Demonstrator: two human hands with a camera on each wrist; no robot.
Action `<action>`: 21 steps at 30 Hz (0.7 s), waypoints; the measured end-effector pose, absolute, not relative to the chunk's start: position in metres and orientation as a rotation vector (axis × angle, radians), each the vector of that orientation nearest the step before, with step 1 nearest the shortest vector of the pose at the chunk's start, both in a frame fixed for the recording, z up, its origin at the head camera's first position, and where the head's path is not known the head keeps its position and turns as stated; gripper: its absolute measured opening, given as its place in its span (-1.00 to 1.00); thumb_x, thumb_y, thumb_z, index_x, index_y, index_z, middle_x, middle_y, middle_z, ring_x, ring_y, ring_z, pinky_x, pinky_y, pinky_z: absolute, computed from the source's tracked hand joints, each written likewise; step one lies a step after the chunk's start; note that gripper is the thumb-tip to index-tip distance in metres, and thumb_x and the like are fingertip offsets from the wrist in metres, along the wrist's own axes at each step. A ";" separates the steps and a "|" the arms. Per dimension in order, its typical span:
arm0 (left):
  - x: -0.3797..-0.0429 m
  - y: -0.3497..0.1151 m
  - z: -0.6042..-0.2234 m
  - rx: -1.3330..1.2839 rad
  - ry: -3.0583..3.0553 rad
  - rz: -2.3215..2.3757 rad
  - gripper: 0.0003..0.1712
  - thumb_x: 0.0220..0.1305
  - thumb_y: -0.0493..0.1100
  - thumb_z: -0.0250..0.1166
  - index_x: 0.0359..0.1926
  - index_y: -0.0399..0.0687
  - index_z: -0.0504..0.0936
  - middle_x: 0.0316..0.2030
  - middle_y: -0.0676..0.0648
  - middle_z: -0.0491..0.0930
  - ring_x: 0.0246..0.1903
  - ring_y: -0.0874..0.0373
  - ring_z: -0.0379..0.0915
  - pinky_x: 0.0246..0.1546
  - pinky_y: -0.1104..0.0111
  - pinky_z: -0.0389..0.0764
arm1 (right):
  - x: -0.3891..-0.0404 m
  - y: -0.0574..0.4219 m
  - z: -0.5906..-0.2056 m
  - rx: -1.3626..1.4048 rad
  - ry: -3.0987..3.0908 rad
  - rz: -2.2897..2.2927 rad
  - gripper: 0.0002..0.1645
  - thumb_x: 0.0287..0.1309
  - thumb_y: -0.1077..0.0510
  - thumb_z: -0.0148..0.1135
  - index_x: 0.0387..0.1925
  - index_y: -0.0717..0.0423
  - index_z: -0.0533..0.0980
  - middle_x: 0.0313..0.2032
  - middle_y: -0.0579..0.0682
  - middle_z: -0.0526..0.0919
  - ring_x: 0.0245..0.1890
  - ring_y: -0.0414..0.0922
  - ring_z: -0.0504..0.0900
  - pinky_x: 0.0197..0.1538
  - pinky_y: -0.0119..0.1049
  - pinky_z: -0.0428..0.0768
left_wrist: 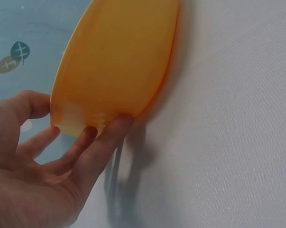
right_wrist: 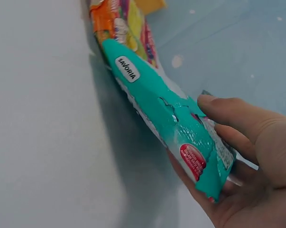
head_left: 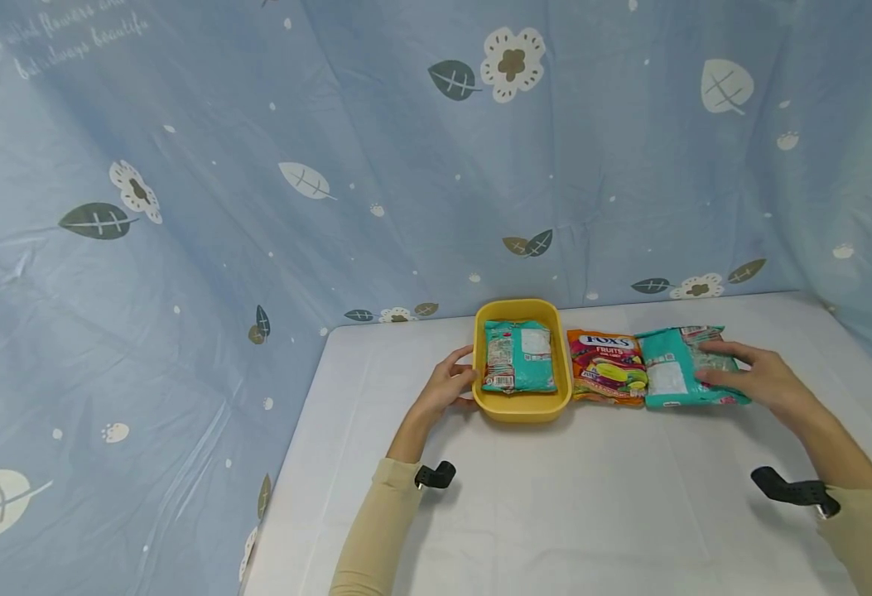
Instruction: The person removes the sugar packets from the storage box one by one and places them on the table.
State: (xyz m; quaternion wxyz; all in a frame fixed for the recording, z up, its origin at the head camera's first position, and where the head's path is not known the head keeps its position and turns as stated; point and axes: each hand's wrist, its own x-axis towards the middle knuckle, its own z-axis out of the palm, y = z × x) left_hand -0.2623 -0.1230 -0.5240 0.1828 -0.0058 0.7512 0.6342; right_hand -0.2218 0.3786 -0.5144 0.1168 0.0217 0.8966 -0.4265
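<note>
Nearest the viewer, beige sleeves (head_left: 379, 530) reached over a white table (head_left: 592, 497), a black wrist mount (head_left: 436, 475) at each cuff. The left hand (head_left: 445, 386) had its fingers spread and loosely bent, the tips resting against the outer end wall of a yellow tub (head_left: 522, 414). The right hand (head_left: 767, 382) gripped the right end of the outer teal packet (head_left: 667, 379), marked "SAVORIA", its fingers part-closed about both faces. Between this packet and the tub lay an orange FOX'S packet (head_left: 607, 372), meeting the teal one and just beside the tub. Within the tub, the inner teal packet (head_left: 513, 358) lay flat. Beyond the table hung blue cloth (head_left: 406, 190) patterned with leaves and flowers.
</note>
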 end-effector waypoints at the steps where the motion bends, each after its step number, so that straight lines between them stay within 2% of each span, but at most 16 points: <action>1: -0.262 -0.123 -0.524 -0.014 2.118 1.792 -0.37 0.36 -0.14 0.18 0.40 0.34 0.31 0.13 -0.24 0.46 0.01 -0.12 0.63 -0.28 0.10 0.78 | -0.222 0.378 -0.515 0.057 2.636 -1.219 0.06 0.18 -0.32 0.23 0.49 0.15 0.08 0.45 0.53 -0.22 0.36 0.54 -0.06 0.18 0.57 0.12; 5: -0.262 -0.123 -0.524 -0.004 2.114 1.798 -0.37 0.37 -0.14 0.18 0.41 0.33 0.30 0.14 -0.26 0.45 0.04 -0.16 0.61 -0.24 0.06 0.77 | -0.220 0.377 -0.518 -0.002 2.674 -1.137 0.05 0.18 -0.28 0.26 0.47 0.21 0.11 0.41 0.60 -0.15 0.31 0.54 0.01 0.15 0.56 0.17; 10: -0.262 -0.123 -0.524 -0.016 2.118 1.791 -0.38 0.36 -0.13 0.19 0.40 0.35 0.31 0.13 -0.25 0.47 0.02 -0.14 0.62 -0.20 0.01 0.75 | -0.219 0.374 -0.520 -0.079 2.707 -1.070 0.03 0.18 -0.21 0.29 0.45 0.27 0.12 0.38 0.65 -0.12 0.32 0.63 -0.09 0.14 0.61 0.13; 21: -0.261 -0.123 -0.524 -0.016 2.131 1.778 -0.38 0.35 -0.11 0.20 0.39 0.37 0.32 0.12 -0.24 0.47 0.00 -0.11 0.63 -0.25 0.08 0.77 | -0.220 0.371 -0.521 -0.095 2.756 -0.973 0.10 0.12 -0.22 0.35 0.43 0.32 0.10 0.36 0.66 -0.08 0.30 0.65 -0.07 0.15 0.61 0.13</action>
